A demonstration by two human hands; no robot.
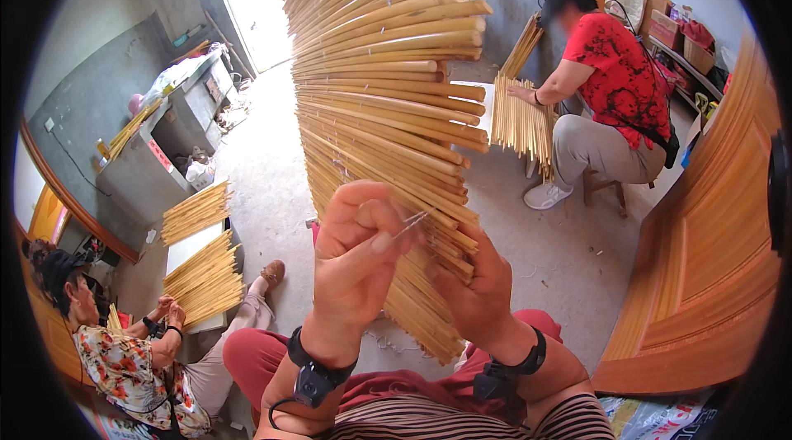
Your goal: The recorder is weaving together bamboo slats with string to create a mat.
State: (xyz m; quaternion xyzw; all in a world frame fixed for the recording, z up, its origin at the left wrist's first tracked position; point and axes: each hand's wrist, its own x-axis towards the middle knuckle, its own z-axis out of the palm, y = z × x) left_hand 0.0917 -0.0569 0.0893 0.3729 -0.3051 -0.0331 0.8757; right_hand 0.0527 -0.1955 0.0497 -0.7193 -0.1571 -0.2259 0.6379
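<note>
A large mat of straw-coloured reed sticks (379,102), bound with thin pale thread, stands up in front of me, its upper part reaching the top of the view. At its near right edge my right hand (474,287) grips the sticks, thumb and fingers around the ends. My left hand (356,254) is closed in a pinch before the mat. From it a thin, pale, shiny strand (410,225) runs to the sticks beside my right hand. Whether this is thread or a needle, I cannot tell. Both wrists wear black bands with small devices.
A person in a red shirt (615,69) works on another reed mat (521,122) at right. A seated person in a flowered shirt (124,357) handles reed mats on a low white-topped table (188,250) at left. A wooden door (701,250) stands close on my right.
</note>
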